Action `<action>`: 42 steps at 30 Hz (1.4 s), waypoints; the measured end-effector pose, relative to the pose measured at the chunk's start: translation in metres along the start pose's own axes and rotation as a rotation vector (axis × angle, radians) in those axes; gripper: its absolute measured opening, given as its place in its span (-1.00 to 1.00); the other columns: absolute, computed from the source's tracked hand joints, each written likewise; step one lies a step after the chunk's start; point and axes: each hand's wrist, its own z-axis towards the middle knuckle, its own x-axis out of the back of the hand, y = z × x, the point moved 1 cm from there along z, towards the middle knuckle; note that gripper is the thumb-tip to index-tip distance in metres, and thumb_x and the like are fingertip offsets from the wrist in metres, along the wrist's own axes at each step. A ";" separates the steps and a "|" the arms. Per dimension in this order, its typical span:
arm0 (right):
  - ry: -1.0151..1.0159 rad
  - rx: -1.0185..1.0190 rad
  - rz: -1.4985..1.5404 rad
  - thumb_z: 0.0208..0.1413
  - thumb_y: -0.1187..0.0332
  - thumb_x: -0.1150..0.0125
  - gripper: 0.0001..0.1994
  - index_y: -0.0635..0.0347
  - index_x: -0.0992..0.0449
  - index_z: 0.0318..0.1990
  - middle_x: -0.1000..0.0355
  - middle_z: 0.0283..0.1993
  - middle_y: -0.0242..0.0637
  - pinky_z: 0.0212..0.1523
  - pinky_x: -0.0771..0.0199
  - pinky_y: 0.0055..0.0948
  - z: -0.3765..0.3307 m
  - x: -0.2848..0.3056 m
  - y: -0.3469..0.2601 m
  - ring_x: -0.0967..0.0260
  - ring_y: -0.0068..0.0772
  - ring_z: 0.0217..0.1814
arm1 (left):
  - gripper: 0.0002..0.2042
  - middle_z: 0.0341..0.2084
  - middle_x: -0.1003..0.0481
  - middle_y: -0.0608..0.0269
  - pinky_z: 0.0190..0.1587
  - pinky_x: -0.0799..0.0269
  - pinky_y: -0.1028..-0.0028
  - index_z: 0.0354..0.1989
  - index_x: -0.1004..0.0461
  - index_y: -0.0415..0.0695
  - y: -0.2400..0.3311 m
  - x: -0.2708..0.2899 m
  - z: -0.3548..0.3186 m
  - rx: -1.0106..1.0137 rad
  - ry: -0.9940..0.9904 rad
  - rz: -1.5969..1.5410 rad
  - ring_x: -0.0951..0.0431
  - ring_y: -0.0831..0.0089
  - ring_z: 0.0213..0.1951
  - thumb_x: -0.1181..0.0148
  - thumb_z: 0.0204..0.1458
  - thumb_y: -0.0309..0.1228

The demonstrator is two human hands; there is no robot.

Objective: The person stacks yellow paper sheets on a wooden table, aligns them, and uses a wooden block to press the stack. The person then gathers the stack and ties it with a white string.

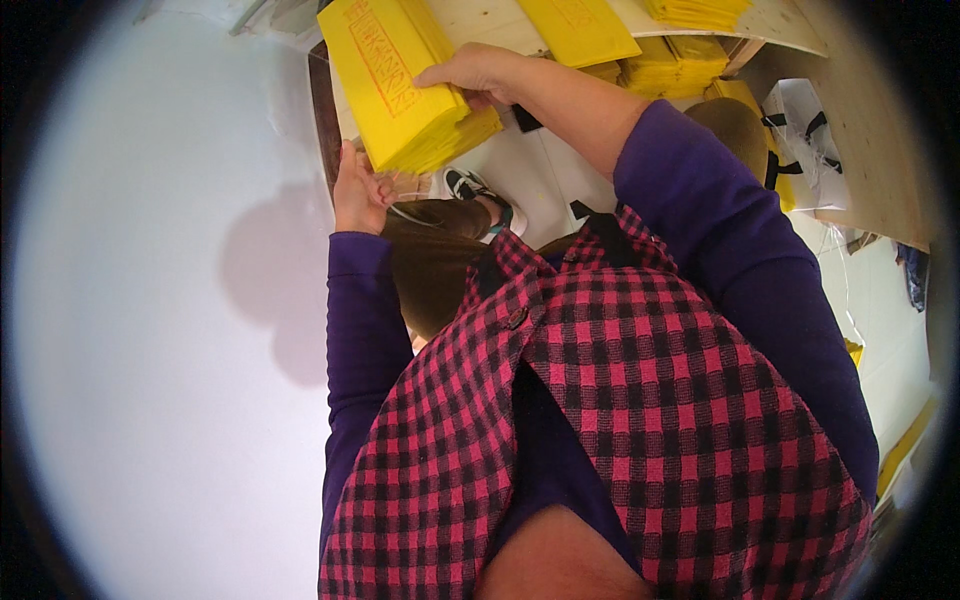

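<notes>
A thick stack of yellow paper sheets (385,75) with red printing on its top face stands tilted at the table's near left edge. My right hand (480,75) grips its right side, thumb on the top face and fingers going under the edge. Just below the stack's near left corner is my left hand (362,190), its thumb pointing up and its fingers curled. A thin white string (405,215) trails from those fingers. Whether the left hand touches the stack cannot be made out.
More yellow paper stacks (580,28) lie on the wooden table (785,22) and below its edge (675,65). A white bag with black straps (808,140) is at the right beside my knee. A white wall (160,300) rises close on my left.
</notes>
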 end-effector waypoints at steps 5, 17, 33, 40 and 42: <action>0.008 -0.007 0.030 -0.14 0.10 -0.33 -0.68 0.12 -0.48 -0.36 -0.39 -0.51 -0.41 -0.63 -0.29 -0.58 0.003 0.001 -0.004 -0.26 -0.58 -0.60 | -0.48 -0.39 -0.37 0.29 -0.62 -0.06 0.57 -0.19 -0.32 -0.06 0.002 0.001 0.001 -0.006 -0.015 -0.013 -0.11 0.57 -0.67 0.22 0.10 0.18; -0.120 -0.006 0.276 -0.08 0.11 -0.27 -0.76 0.05 -0.47 -0.42 -0.40 -0.58 -0.46 -0.79 -0.09 -0.69 0.012 0.007 -0.009 -0.22 -0.66 -0.72 | -0.73 -0.51 -0.38 0.36 -0.65 -0.03 0.61 -0.26 -0.36 -0.06 -0.021 0.001 0.001 -0.075 0.180 -0.089 -0.12 0.64 -0.69 0.09 0.16 -0.11; -0.073 -0.034 0.258 -0.03 0.06 -0.22 -0.74 0.03 -0.47 -0.40 -0.42 -0.55 -0.47 -0.76 -0.09 -0.67 0.009 0.021 -0.001 -0.22 -0.66 -0.70 | -0.73 -0.46 -0.35 0.38 -0.64 -0.07 0.58 -0.09 -0.30 -0.11 -0.040 -0.008 -0.001 -0.149 0.197 -0.041 -0.18 0.61 -0.68 -0.08 0.01 -0.44; 0.029 -0.003 0.215 -0.05 0.05 -0.23 -0.74 0.02 -0.47 -0.42 -0.42 -0.53 -0.43 -0.73 -0.14 -0.66 -0.001 0.017 -0.002 -0.23 -0.62 -0.69 | -0.67 -0.45 -0.36 0.38 -0.65 -0.07 0.60 0.00 -0.28 -0.13 -0.043 -0.011 -0.001 -0.187 0.247 0.002 -0.18 0.62 -0.70 -0.09 0.02 -0.44; 0.012 -0.007 0.191 -0.06 0.04 -0.22 -0.73 0.02 -0.46 -0.44 -0.40 -0.55 -0.44 -0.73 -0.14 -0.65 0.002 0.017 -0.008 -0.21 -0.62 -0.70 | -0.66 -0.44 -0.37 0.39 -0.66 -0.08 0.60 -0.01 -0.28 -0.13 -0.042 -0.012 -0.004 -0.272 0.248 0.043 -0.19 0.64 -0.68 -0.10 0.02 -0.43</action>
